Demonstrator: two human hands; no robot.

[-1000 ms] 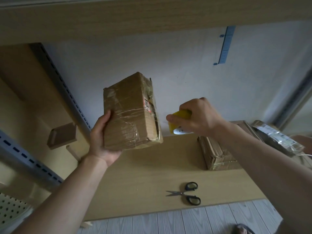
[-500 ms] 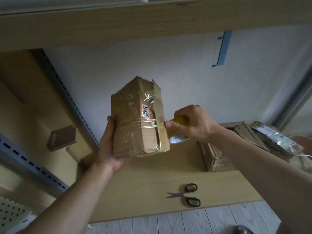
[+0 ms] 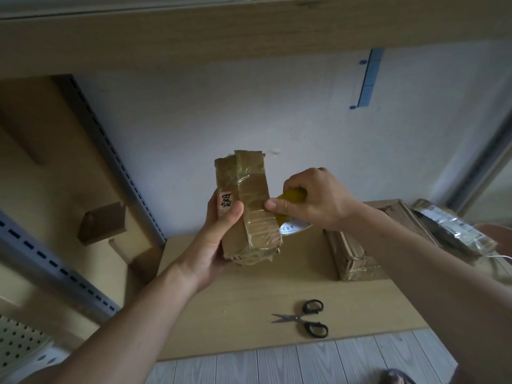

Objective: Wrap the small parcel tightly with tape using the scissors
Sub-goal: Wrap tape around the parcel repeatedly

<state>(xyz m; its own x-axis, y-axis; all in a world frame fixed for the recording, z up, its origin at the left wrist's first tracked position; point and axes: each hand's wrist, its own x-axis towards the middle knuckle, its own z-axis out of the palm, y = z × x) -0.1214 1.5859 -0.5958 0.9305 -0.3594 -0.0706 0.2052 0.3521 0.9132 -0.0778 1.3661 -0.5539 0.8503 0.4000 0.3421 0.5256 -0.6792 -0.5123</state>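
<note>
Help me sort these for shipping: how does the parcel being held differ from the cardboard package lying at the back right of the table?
The small parcel is held upright in the air by the left hand; the cardboard package lies flat on the table, untouched. The small parcel shows glossy tape wrinkles and a label with writing; no label is visible on the cardboard package. The cardboard package looks longer. Both are brown cardboard.

Brown parcel [image 3: 250, 206], yellow tape roll [image 3: 293, 196], black-handled scissors [image 3: 306, 318] (silver blades)

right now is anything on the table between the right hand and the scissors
Nothing visible. The right hand holds the tape roll against the parcel; the scissors lie below it on bare table, untouched.
</note>
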